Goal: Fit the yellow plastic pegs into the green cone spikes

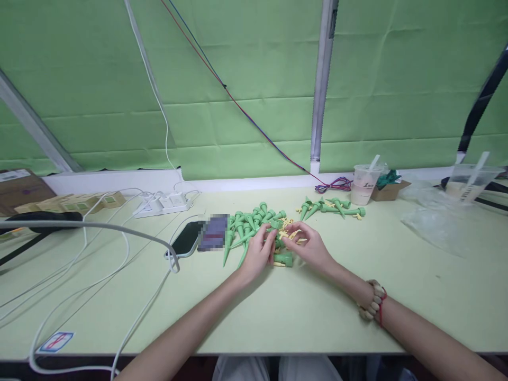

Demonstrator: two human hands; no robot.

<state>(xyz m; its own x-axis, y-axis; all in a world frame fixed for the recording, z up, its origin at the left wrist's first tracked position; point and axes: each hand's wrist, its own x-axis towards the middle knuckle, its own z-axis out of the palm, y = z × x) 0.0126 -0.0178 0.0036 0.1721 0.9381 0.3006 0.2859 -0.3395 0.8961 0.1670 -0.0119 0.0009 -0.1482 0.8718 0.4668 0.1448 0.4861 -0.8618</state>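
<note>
A pile of green plastic spikes [240, 225] with wide capped heads lies mid-table, with small pale yellow pieces [286, 226] among and beside it. My left hand [257, 251] is closed at the pile's right side, its thumb and fingers around a green plastic spike [277, 224] whose head shows above the fingertips. Facing it, my right hand [311, 246] has its fingers curled in a pinch over the yellow pieces; whatever sits between the fingertips is too small to make out. Below the hands rests another green spike head [283, 259].
A smaller group of green spikes [329, 206] lies farther back. Left are a phone [186, 239], a blurred-out dark device [214, 233], a power strip [162, 205] and loose white cables [127, 248]. Drink cups [362, 188] and clear plastic bags [431, 222] are at right.
</note>
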